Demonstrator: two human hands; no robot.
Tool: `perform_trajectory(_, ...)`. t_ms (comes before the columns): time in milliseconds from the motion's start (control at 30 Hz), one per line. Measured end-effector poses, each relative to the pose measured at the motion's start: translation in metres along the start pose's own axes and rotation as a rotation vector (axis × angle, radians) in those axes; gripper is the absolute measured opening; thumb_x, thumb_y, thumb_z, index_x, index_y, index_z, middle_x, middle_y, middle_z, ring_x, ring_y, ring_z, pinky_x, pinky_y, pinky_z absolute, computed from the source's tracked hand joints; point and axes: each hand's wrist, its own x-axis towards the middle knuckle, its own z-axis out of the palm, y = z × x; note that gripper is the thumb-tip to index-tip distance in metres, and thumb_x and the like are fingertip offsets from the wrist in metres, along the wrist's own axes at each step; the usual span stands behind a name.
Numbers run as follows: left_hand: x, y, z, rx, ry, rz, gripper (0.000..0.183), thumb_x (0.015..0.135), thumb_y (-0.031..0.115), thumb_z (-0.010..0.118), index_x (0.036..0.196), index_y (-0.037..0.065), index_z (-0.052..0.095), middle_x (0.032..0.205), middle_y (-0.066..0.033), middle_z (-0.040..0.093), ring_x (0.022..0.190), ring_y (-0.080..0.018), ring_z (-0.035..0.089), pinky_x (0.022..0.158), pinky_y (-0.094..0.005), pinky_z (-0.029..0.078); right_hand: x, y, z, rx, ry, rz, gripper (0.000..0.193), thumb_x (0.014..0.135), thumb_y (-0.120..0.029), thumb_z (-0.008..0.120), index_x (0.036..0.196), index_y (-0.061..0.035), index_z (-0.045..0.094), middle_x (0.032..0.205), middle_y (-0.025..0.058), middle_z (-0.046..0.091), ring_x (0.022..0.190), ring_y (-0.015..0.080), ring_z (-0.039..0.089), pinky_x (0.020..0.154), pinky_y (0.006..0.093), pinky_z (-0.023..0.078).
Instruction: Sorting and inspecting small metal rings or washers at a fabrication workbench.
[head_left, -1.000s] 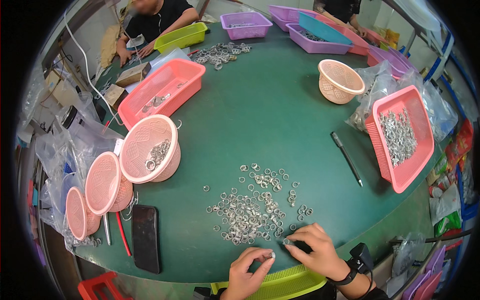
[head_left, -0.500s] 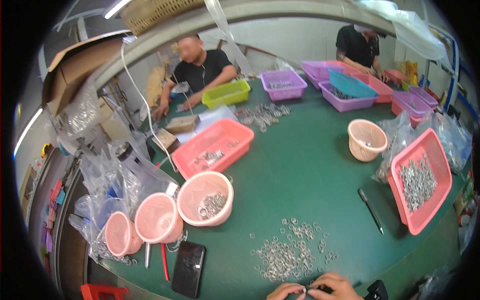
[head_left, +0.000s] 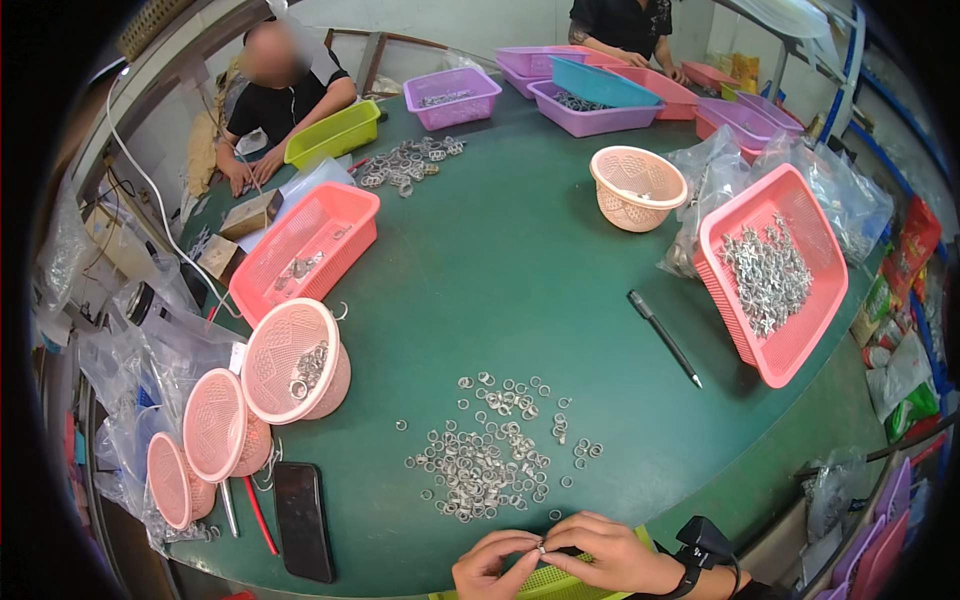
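At the near table edge, my left hand (head_left: 487, 566) and my right hand (head_left: 606, 556) meet fingertip to fingertip. Both pinch one small silver metal ring (head_left: 541, 547), largely covered by the fingers. A black strapped device (head_left: 703, 542) sits at my right wrist. Just beyond my hands lies a loose pile of similar metal rings (head_left: 482, 470), some scattered singly around it. Below my hands, part of a yellow-green basket (head_left: 555, 581) shows.
Round pink baskets (head_left: 213, 425) stand at left near a black phone (head_left: 303, 522). A pen (head_left: 665, 338) lies right of centre. A tilted pink basket (head_left: 720, 290) holds many metal pieces. Two people sit across the table, near purple baskets (head_left: 452, 112) and another ring pile (head_left: 410, 165).
The view has shifted right and down, so the table things appear farther left and higher. The yellow-green basket below my hands now shows. My hands still pinch together.
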Motion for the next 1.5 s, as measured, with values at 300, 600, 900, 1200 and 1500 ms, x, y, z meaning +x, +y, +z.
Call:
perform_trajectory(300, -0.004, -0.008, 0.007, -0.188, -0.034, 0.141, 0.021, 0.074, -0.016, 0.056, 0.092, -0.005, 0.055, 0.098, -0.0146, 0.057, 0.088, -0.0176, 0.057, 0.077, -0.0286, 0.047, -0.009, 0.011, -0.001, 0.019, -0.003, -0.014, 0.016, 0.073, -0.007, 0.069, 0.087, -0.0053, 0.061, 0.085, 0.0065, 0.059, 0.076, 0.022, 0.057, 0.066, 0.0302, 0.046)
perform_trajectory(600, -0.002, -0.006, 0.0, -0.042, -0.014, 0.193, 0.02, 0.072, -0.014, 0.059, 0.092, -0.009, 0.058, 0.093, -0.0194, 0.058, 0.086, -0.0218, 0.058, 0.076, -0.0309, 0.048, -0.004, 0.007, -0.006, 0.007, -0.018, -0.055, 0.016, 0.071, -0.005, 0.07, 0.085, -0.0044, 0.062, 0.085, 0.0072, 0.059, 0.076, 0.0223, 0.057, 0.067, 0.0305, 0.046)
perform_trajectory(900, 0.0, 0.0, 0.003, -0.032, -0.04, 0.139, 0.02, 0.071, -0.013, 0.061, 0.091, -0.009, 0.061, 0.094, -0.0183, 0.059, 0.084, -0.0213, 0.059, 0.074, -0.0294, 0.048, -0.003, 0.007, -0.008, -0.037, -0.016, -0.092, 0.017, 0.07, -0.005, 0.07, 0.085, -0.0037, 0.062, 0.085, 0.0071, 0.059, 0.075, 0.0228, 0.057, 0.068, 0.0309, 0.046)
perform_trajectory(1200, -0.008, -0.002, -0.012, 0.24, 0.032, 0.211, 0.023, 0.071, -0.014, 0.062, 0.092, -0.006, 0.058, 0.098, -0.0131, 0.057, 0.088, -0.0177, 0.057, 0.077, -0.0276, 0.047, 0.01, 0.02, -0.036, -0.455, 0.088, 0.028, 0.016, 0.07, -0.008, 0.068, 0.083, -0.0041, 0.059, 0.08, 0.0065, 0.055, 0.073, 0.0237, 0.051, 0.065, 0.0326, 0.043)
perform_trajectory(1500, -0.009, 0.0, 0.001, 0.009, 0.072, 0.084, 0.023, 0.076, -0.01, 0.059, 0.099, -0.004, 0.056, 0.098, -0.0106, 0.057, 0.085, -0.0158, 0.056, 0.074, -0.0256, 0.046, 0.012, 0.02, -0.03, -0.349, 0.044, 0.066, 0.02, 0.07, -0.01, 0.069, 0.088, -0.0055, 0.063, 0.087, 0.0076, 0.057, 0.08, 0.0239, 0.055, 0.068, 0.0314, 0.046)
